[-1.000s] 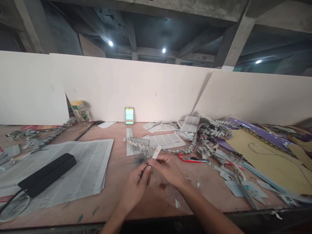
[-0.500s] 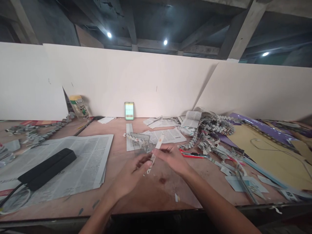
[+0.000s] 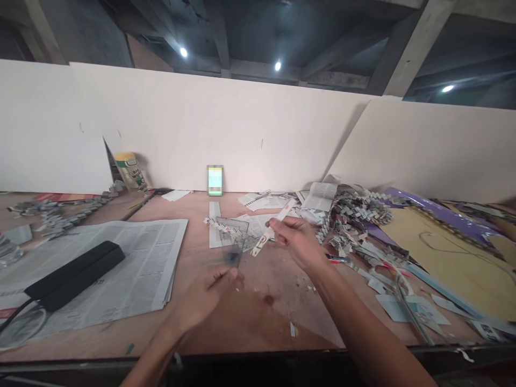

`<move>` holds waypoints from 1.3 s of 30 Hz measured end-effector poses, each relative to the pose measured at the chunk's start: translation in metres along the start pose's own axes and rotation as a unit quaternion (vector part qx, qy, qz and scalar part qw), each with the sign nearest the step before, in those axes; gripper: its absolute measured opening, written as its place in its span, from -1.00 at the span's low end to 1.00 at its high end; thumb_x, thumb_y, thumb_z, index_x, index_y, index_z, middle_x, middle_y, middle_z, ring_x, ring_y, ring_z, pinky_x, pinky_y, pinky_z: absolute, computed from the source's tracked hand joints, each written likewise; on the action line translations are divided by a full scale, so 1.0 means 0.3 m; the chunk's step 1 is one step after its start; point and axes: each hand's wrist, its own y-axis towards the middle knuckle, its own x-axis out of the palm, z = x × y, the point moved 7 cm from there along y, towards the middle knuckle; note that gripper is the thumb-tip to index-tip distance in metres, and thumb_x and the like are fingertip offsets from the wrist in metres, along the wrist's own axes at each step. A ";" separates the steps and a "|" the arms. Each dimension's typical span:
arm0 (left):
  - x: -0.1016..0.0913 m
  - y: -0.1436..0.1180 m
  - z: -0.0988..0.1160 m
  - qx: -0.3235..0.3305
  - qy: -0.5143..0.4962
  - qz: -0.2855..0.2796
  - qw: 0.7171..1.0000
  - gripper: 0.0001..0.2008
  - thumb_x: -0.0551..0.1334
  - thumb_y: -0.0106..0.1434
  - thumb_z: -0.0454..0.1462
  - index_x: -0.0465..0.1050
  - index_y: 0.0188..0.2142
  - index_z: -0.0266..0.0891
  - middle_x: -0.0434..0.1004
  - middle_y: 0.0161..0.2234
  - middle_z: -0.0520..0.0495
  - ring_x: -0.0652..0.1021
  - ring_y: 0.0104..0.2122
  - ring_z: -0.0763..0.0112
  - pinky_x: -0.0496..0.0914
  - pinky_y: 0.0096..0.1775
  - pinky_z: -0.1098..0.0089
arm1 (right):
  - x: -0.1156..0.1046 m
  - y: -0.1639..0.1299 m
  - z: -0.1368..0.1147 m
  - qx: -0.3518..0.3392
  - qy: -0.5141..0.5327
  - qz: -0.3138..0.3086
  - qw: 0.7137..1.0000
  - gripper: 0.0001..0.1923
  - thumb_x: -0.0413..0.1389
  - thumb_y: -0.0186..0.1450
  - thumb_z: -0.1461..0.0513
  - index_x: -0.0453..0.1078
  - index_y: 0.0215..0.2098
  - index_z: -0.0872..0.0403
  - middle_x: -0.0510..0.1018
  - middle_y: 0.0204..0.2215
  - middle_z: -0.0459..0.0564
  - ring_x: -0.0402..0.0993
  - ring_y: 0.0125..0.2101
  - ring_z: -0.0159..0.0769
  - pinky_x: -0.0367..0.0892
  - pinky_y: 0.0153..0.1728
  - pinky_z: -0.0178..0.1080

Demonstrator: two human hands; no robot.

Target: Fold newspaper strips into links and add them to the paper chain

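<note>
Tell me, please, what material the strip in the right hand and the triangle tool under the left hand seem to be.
The strip in the right hand looks like matte printed paper: small markings show on it. The triangle tool near the left hand looks like clear glossy plastic, since the paper under it shows through.

Paper strip pinched in the right hand's fingers looks matt, printed newsprint. Just past the left fingertips, a clear glossy plastic set square. Table under both is scuffed, matt wood.
</note>
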 end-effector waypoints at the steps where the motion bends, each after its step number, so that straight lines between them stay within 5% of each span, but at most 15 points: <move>1: -0.025 0.009 0.005 0.002 -0.006 0.033 0.999 -0.63 0.01 0.30 -0.08 0.51 -0.34 -0.22 0.56 -0.38 -0.05 0.52 -0.31 0.28 0.33 -0.23 0.38 | 0.015 -0.004 -0.001 -0.006 -0.025 -0.017 1.000 -0.58 0.19 0.13 0.04 0.19 -0.71 0.09 0.05 -0.73 -0.22 -0.05 -0.63 -0.48 -0.10 -0.56 -0.29; 4: -0.053 0.057 0.049 0.032 -0.008 0.066 0.997 -0.67 0.13 0.23 -0.08 0.48 -0.13 -0.19 0.55 -0.23 -0.08 0.49 -0.22 0.22 0.32 -0.19 0.35 | 0.076 -0.016 0.013 -0.006 -0.079 -0.072 0.994 -0.60 0.15 0.16 0.03 0.26 -0.67 0.10 0.04 -0.70 -0.21 -0.04 -0.61 -0.47 -0.11 -0.55 -0.30; 8: -0.036 0.125 0.083 0.058 0.004 0.058 0.997 -0.69 0.13 0.21 -0.08 0.51 -0.41 -0.24 0.52 -0.45 -0.02 0.47 -0.38 0.30 0.31 -0.31 0.39 | 0.113 -0.006 0.059 0.017 -0.029 -0.092 0.995 -0.66 0.15 0.15 0.02 0.35 -0.57 0.11 0.12 -0.69 -0.20 0.00 -0.61 -0.47 -0.06 -0.57 -0.32; 16: -0.020 0.148 0.023 0.036 -0.030 0.055 0.997 -0.68 0.14 0.20 -0.08 0.50 -0.45 -0.26 0.46 -0.51 0.05 0.43 -0.45 0.38 0.26 -0.40 0.43 | 0.075 0.007 0.133 -0.002 0.008 -0.036 0.999 -0.77 0.17 0.13 0.09 0.46 -0.47 0.11 0.30 -0.63 -0.14 0.16 -0.56 -0.43 0.14 -0.49 -0.32; 20: -0.036 0.153 0.022 0.040 -0.057 0.114 0.991 -0.73 0.19 0.16 -0.11 0.51 -0.30 -0.25 0.55 -0.32 -0.04 0.49 -0.30 0.29 0.34 -0.25 0.37 | 0.093 -0.011 0.120 -0.009 -0.069 -0.041 0.997 -0.81 0.16 0.14 0.14 0.47 -0.50 0.10 0.35 -0.62 -0.14 0.20 -0.55 -0.42 0.16 -0.47 -0.32; 25: -0.046 0.159 0.011 0.032 -0.077 0.168 0.982 -0.75 0.25 0.10 -0.12 0.51 -0.36 -0.28 0.55 -0.36 -0.09 0.50 -0.33 0.29 0.38 -0.25 0.34 | 0.094 -0.022 0.107 -0.044 -0.084 -0.015 0.995 -0.87 0.18 0.11 0.17 0.46 -0.45 0.09 0.49 -0.48 -0.08 0.37 -0.42 -0.34 0.27 -0.32 -0.28; 39: -0.009 0.169 -0.054 0.007 -0.255 0.109 0.961 -0.89 0.32 0.02 -0.29 0.53 -0.42 -0.29 0.48 -0.39 -0.04 0.47 -0.39 0.41 0.37 -0.39 0.47 | 0.134 -0.043 0.139 -0.044 -0.033 -0.061 0.997 -0.94 0.13 0.11 0.30 0.33 -0.41 0.06 0.34 -0.55 -0.18 0.28 -0.50 -0.42 0.20 -0.43 -0.33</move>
